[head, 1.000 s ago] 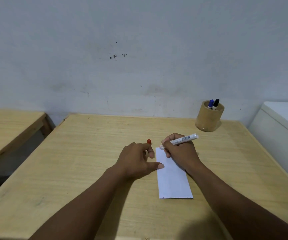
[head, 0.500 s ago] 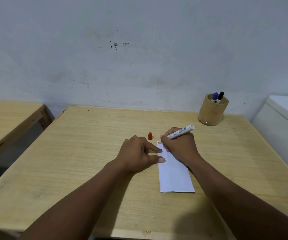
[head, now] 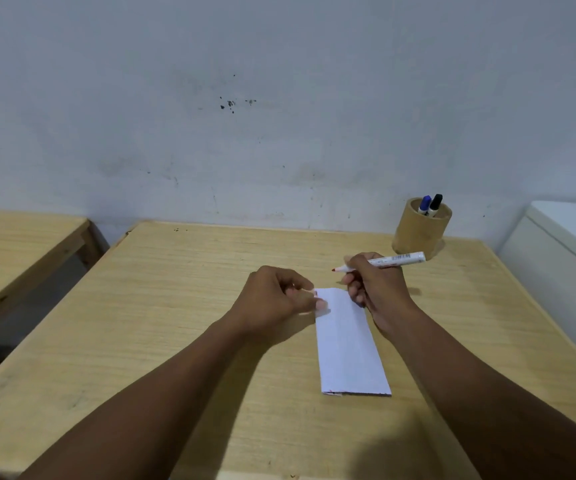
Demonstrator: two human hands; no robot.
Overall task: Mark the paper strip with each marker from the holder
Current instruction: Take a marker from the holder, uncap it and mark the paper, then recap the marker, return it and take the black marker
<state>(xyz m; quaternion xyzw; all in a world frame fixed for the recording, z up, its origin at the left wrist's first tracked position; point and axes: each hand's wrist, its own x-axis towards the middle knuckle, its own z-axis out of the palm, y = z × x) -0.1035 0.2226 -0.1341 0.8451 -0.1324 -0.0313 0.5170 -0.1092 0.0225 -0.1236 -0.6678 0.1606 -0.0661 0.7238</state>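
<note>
A white paper strip [head: 348, 344] lies lengthwise on the wooden table [head: 161, 306]. My right hand [head: 376, 292] grips a white marker [head: 394, 260]; its uncapped red tip points left, lifted just above the strip's far end. My left hand [head: 276, 299] is curled at the strip's far left corner, fingers pinched together with a sliver of red between them, where the red cap seems held. A round wooden holder [head: 420, 233] stands at the back right with a blue marker [head: 425, 203] and a black marker [head: 435, 204] upright in it.
A second wooden table [head: 19, 251] stands to the left across a gap. A white cabinet [head: 563, 244] flanks the right edge. A pale wall runs right behind the table.
The marker tip has risen off the paper and moved right. The red cap no longer stands on the table; my left hand moved over its spot and closed its fingers.
</note>
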